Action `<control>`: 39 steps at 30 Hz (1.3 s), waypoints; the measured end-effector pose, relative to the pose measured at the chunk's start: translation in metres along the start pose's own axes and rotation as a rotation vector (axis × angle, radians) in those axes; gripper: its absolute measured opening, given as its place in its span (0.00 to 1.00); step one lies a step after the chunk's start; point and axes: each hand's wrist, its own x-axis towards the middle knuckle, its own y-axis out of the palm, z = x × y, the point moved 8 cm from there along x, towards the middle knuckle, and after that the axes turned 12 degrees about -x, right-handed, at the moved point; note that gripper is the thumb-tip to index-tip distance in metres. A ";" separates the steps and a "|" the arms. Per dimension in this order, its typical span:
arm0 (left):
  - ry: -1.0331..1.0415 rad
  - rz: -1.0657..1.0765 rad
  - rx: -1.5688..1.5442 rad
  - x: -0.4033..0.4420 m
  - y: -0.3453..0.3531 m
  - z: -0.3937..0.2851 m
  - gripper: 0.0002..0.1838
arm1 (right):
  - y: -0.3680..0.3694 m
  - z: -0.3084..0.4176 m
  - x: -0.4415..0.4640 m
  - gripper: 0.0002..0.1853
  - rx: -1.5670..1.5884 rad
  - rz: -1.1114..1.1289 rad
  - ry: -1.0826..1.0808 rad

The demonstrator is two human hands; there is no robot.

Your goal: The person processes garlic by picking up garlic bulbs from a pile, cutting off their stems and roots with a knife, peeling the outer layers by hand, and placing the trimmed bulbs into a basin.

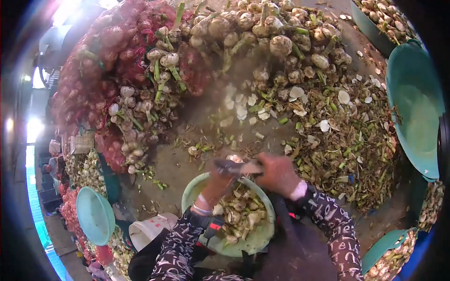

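In the head view my left hand (217,186) is closed above the near basin, with a dark covering over its fingers. A garlic bulb (234,158) shows at its fingertips, partly hidden. My right hand (279,174) is closed round a knife, its handle hidden in the fist. The short, broad knife blade (251,168) points left and meets the left fingers; motion blurs it. Below both hands sits a pale green basin (190,191) holding several trimmed garlic bulbs (239,213).
A large heap of garlic with stalks (281,46) lies ahead, beside red mesh sacks (112,51). Cut stems and roots (347,154) cover the ground at right. Green basins (418,107) stand at right, another basin (96,215) at left. A white bucket (149,232) leans near my left arm.
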 end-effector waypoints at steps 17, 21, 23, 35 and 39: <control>0.131 -0.587 -0.668 -0.029 -0.030 0.047 0.09 | -0.015 -0.044 -0.015 0.20 0.392 -0.107 0.350; 0.157 -0.596 -0.864 -0.029 0.000 0.033 0.11 | -0.025 0.001 0.001 0.20 0.495 -0.125 0.087; 0.220 -0.590 -0.971 -0.035 -0.001 0.006 0.12 | 0.049 -0.023 -0.008 0.19 0.044 0.346 0.247; -0.223 -0.554 1.224 0.077 -0.274 -0.013 0.41 | 0.069 -0.093 -0.052 0.22 -0.021 0.337 0.576; -0.399 -0.596 1.454 0.126 -0.304 -0.034 0.34 | 0.083 -0.100 -0.055 0.21 0.036 0.366 0.567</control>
